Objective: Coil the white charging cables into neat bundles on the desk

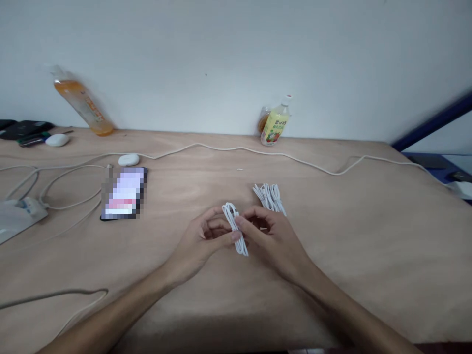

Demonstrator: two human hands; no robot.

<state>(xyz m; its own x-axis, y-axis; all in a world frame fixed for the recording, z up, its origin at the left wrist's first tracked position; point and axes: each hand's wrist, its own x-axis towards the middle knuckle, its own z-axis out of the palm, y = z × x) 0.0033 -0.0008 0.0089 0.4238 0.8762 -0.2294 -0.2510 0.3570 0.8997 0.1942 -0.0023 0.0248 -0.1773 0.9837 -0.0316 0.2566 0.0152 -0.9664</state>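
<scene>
Held up over the middle of the table is a coiled white cable (230, 216), folded into a narrow bundle. My left hand (206, 231) pinches its middle from the left, thumb across the front. From the right, my right hand (275, 236) grips the same bundle near a plug end, thumb and forefinger pressed together on it. Just behind my right hand lies a pile of similar white cable bundles (271, 195), partly hidden by that hand.
A phone (125, 192) with a lit screen and a white case (129, 160) lie to the left. A long white cord (239, 149) runs across the table. An orange bottle (83, 105) and a yellow-labelled bottle (276, 123) stand by the wall. A power strip (18, 219) sits far left.
</scene>
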